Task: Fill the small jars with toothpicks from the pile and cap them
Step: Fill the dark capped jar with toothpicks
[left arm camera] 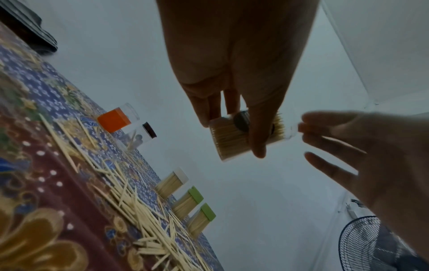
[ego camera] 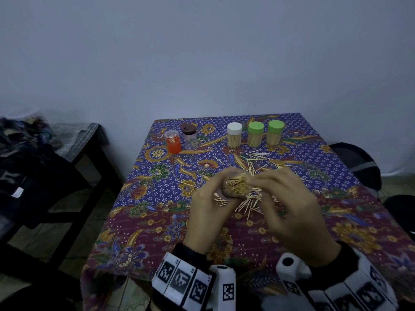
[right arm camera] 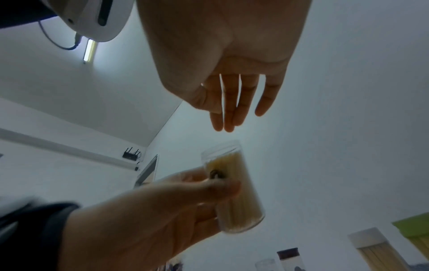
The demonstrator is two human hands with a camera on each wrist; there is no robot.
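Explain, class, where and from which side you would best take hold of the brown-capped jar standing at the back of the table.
Grip the brown-capped jar around its clear wall, below the cap, probably coming from the front. It stands upright and its round side suits a wrap of thumb and fingers. The orange jar stands close on its left, so that side is cramped; the right side looks freer.

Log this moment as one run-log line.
left hand: grips open jar, full of toothpicks | right hand: open beside its mouth | cap: not on | pile: remains
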